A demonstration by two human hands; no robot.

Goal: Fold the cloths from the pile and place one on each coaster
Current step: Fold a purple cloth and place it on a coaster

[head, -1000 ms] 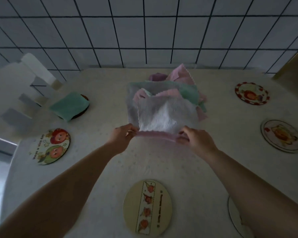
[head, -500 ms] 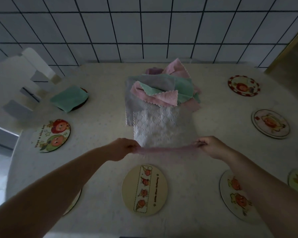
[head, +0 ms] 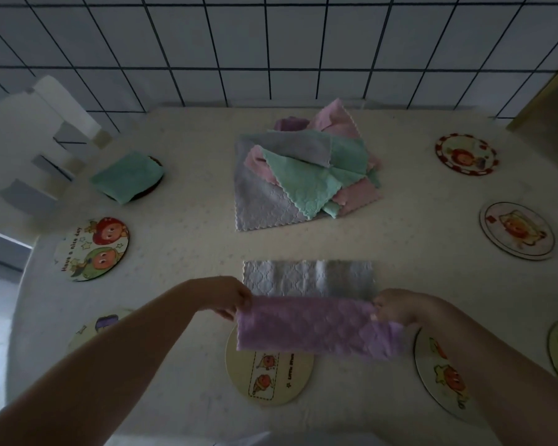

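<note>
Lilac-and-grey textured microfibre cloth [head: 316, 326] hangs stretched between my left hand [head: 229, 296] and right hand [head: 397, 305], each pinching a top corner, above the round cream fruit-print coaster [head: 271, 378]; its grey far half lies on the pale table [head: 187, 252]. Beyond sits the mixed pile of cloths [head: 306, 175].

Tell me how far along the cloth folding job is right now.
Done: one folded green cloth sits on the far-left coaster. In hand: the left hand and right hand pinch the corners of a purple textured cloth, mid-fold above the striped round coaster. Left: the mixed pile of pink, green and grey cloths, and at least six bare coasters, such as the two-face round coaster.
</note>
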